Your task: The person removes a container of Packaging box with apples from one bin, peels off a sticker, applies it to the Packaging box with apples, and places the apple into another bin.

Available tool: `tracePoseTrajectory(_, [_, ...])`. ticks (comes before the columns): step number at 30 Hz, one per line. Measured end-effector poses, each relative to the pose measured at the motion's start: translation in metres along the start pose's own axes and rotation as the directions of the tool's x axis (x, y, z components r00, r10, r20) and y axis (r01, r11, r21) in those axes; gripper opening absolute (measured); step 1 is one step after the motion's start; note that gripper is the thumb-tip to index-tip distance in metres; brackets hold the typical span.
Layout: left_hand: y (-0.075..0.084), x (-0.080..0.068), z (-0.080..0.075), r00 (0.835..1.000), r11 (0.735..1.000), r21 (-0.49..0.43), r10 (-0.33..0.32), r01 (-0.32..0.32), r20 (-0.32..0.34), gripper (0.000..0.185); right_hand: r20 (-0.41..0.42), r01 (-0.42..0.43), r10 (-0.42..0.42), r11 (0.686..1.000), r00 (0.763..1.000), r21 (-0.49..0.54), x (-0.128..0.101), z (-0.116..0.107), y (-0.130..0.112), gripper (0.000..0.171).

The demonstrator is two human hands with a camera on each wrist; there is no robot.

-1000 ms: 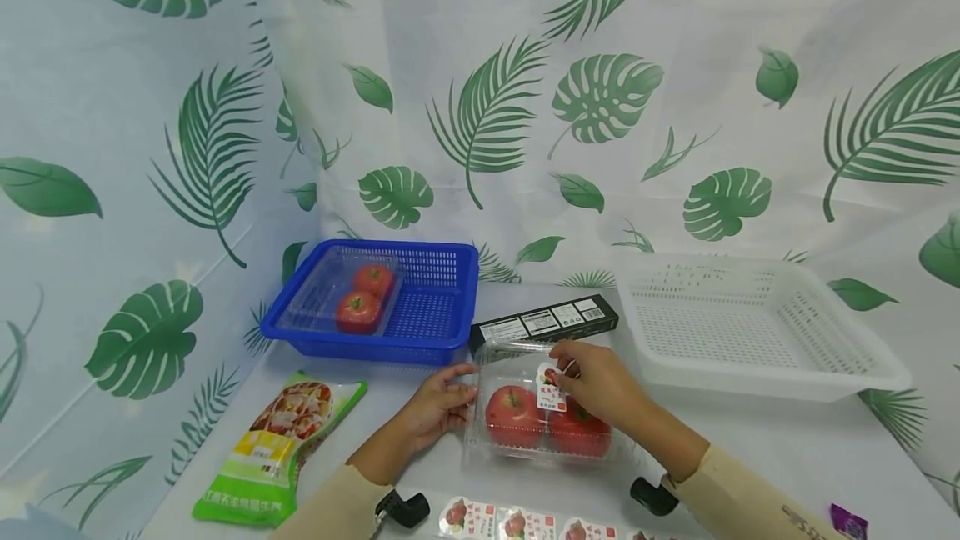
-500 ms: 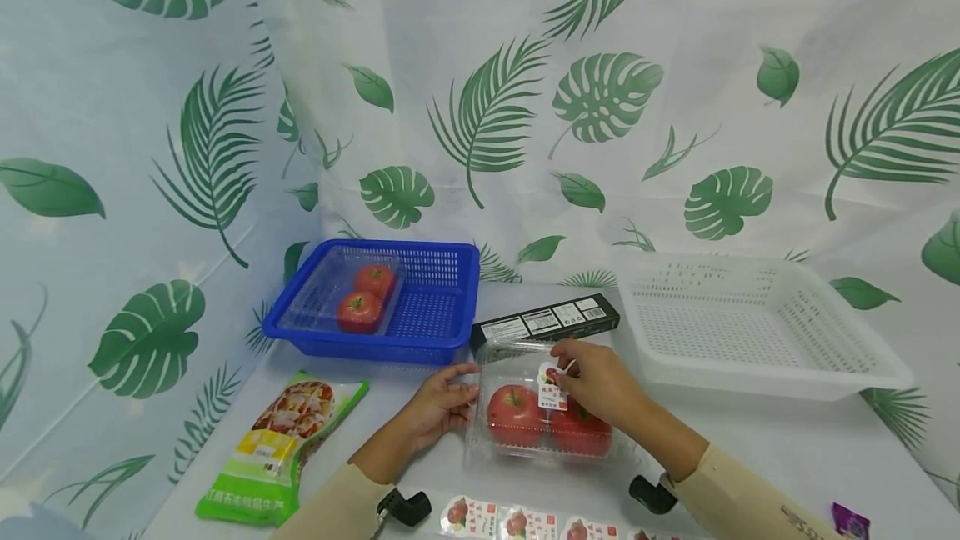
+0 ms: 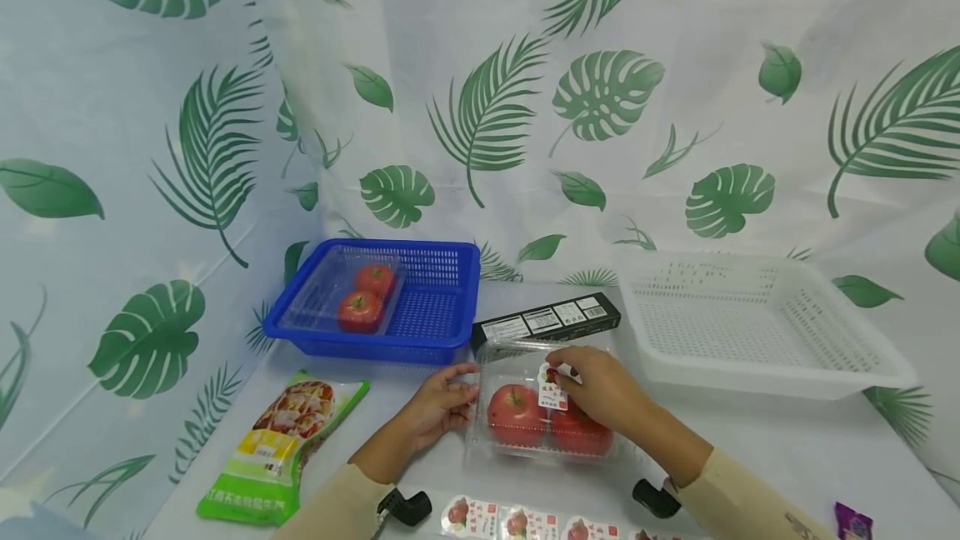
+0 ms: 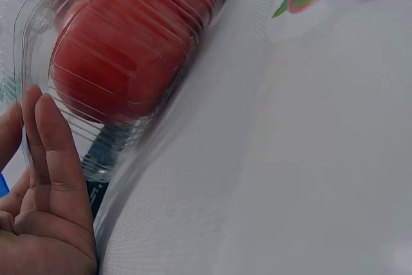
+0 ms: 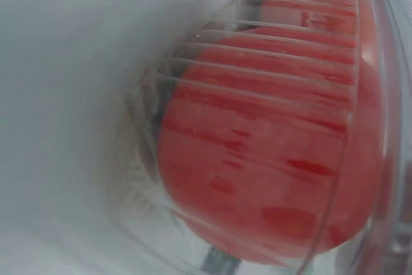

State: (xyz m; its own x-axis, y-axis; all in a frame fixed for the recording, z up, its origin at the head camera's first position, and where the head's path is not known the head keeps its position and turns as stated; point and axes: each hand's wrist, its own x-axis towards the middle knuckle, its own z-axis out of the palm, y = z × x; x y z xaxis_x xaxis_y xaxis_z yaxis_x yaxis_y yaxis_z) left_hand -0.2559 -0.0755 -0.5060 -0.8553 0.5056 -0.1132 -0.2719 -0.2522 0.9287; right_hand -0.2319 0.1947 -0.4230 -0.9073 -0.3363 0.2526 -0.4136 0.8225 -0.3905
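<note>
Clear clamshell box (image 3: 543, 419), two red tomatoes (image 3: 516, 415) inside, lying on the white table (image 3: 787, 448) in front of the person, between both hands. Judged light, thin-walled and springy, smooth enough to slip, contents bruisable; best held by the stiffer rim or the short sides, not squeezed over the lid. Left hand (image 3: 442, 403): fingers straight, resting against the box's left edge. Right hand (image 3: 600, 386): fingertips pinch a small fruit sticker (image 3: 552, 390) on top of the lid. Nearby: black carton (image 3: 545, 320) just behind the box; blue basket (image 3: 442, 338) behind and to the left, holding a second tomato clamshell (image 3: 352, 297); white basket (image 3: 757, 327) to the right; green food packet (image 3: 281, 444) to the left; sticker strip (image 3: 525, 521) at the near table edge. The carton crowds the far side; the other sides stand open.
</note>
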Motion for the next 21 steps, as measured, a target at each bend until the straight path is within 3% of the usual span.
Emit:
tracePoseTrajectory(8, [-0.001,0.000,0.000,1.000,1.000,-0.003,-0.003,0.003,-0.015,0.051,-0.004,0.113,-0.115,0.986,0.993,-0.120,-0.006,0.003,-0.003,0.037])
tracePoseTrajectory(13, [0.001,-0.001,0.000,1.000,1.000,-0.003,-0.008,0.008,-0.012,0.051,-0.009,0.202,-0.205,0.971,0.979,-0.124,-0.010,0.005,-0.005,0.040])
tracePoseTrajectory(21, [0.002,0.000,0.001,1.000,1.000,0.005,-0.004,0.004,-0.003,0.050,0.022,0.197,-0.196,0.973,0.980,-0.116,-0.020,0.002,-0.011,0.038])
